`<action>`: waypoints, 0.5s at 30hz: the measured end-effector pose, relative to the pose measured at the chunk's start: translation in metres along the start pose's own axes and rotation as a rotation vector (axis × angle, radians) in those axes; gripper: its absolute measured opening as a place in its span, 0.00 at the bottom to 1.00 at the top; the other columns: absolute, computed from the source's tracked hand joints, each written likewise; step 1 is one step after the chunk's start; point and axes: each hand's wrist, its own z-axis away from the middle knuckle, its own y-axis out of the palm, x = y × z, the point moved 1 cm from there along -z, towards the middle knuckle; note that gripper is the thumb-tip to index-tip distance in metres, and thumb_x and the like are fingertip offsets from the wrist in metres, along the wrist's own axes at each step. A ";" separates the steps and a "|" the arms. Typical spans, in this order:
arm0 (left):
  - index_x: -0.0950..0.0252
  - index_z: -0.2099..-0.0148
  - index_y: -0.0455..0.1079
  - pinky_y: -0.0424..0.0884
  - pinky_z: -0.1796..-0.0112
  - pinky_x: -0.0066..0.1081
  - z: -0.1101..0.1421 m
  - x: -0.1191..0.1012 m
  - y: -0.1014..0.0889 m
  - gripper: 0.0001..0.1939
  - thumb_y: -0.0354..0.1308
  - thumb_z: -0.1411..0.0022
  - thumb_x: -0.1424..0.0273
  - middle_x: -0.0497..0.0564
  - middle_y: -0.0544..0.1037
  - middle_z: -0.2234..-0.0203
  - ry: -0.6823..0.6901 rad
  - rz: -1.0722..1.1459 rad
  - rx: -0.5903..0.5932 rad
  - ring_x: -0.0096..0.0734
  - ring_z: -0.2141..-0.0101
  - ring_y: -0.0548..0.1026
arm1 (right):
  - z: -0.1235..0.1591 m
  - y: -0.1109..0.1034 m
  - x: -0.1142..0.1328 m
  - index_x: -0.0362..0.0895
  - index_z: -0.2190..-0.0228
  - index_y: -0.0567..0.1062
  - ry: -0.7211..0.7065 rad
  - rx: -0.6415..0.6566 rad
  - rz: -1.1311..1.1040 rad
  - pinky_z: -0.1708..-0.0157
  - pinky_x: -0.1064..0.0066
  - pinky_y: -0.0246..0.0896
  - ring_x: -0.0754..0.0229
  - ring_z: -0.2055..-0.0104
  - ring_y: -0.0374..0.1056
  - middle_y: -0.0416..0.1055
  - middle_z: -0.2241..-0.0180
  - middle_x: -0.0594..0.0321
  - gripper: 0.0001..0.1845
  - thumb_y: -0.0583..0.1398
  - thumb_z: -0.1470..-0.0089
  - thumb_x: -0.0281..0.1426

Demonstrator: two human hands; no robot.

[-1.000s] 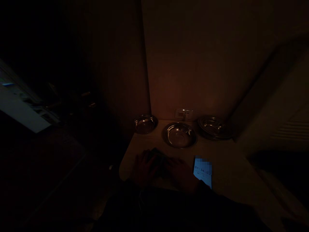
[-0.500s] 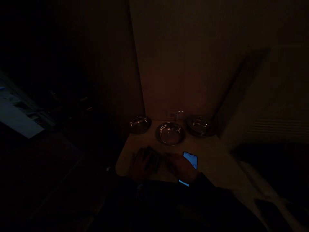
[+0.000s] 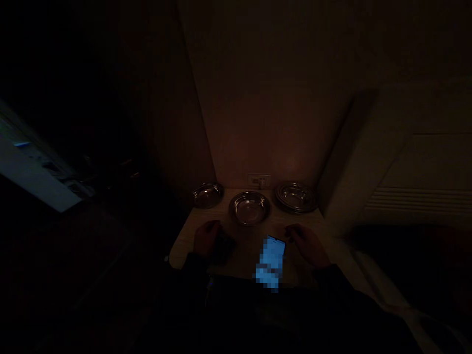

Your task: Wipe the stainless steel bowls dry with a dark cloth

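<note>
The scene is very dark. My left hand rests on a small pale table, curled against a dark object that I cannot make out. My right hand lies on the table to the right of a lit phone, fingers bent, apart from the phone. The phone lies flat between my hands with its blue screen glowing. Three steel bowls stand along the back of the table: a left bowl, a middle bowl and a right bowl.
A wall socket sits on the wall just behind the bowls. A pale cabinet or bed edge rises at the right. A pale lit surface shows at the far left. The floor at the left is black.
My right hand has moved off the dark object to the right of the phone. The phone now lies between my hands. The view has shifted, so the table sits further left.
</note>
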 end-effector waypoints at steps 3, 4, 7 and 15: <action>0.69 0.66 0.76 0.73 0.65 0.34 -0.010 -0.011 0.007 0.16 0.55 0.46 0.62 0.57 0.82 0.69 -0.075 0.052 -0.008 0.41 0.65 0.79 | -0.009 -0.009 -0.008 0.41 0.63 0.74 0.040 -0.034 -0.040 0.71 0.67 0.67 0.58 0.73 0.72 0.77 0.71 0.56 0.21 0.49 0.45 0.41; 0.69 0.68 0.76 0.73 0.65 0.34 -0.014 -0.014 0.009 0.15 0.55 0.46 0.63 0.57 0.82 0.70 -0.093 0.062 -0.011 0.41 0.65 0.79 | -0.013 -0.012 -0.012 0.41 0.63 0.75 0.057 -0.046 -0.044 0.72 0.67 0.67 0.58 0.74 0.72 0.76 0.72 0.56 0.20 0.50 0.45 0.41; 0.69 0.70 0.75 0.73 0.63 0.34 -0.030 -0.016 0.019 0.11 0.57 0.48 0.65 0.57 0.81 0.71 -0.136 0.082 -0.004 0.42 0.64 0.79 | -0.024 -0.020 -0.026 0.41 0.65 0.75 0.108 -0.079 -0.044 0.70 0.64 0.67 0.57 0.74 0.72 0.76 0.72 0.56 0.17 0.53 0.46 0.39; 0.71 0.55 0.73 0.75 0.66 0.34 -0.078 0.006 0.059 0.15 0.59 0.44 0.68 0.62 0.80 0.61 -0.307 0.167 0.124 0.40 0.63 0.79 | -0.052 -0.004 -0.041 0.44 0.59 0.76 0.142 -0.014 -0.154 0.60 0.59 0.69 0.52 0.61 0.74 0.78 0.61 0.55 0.18 0.57 0.51 0.35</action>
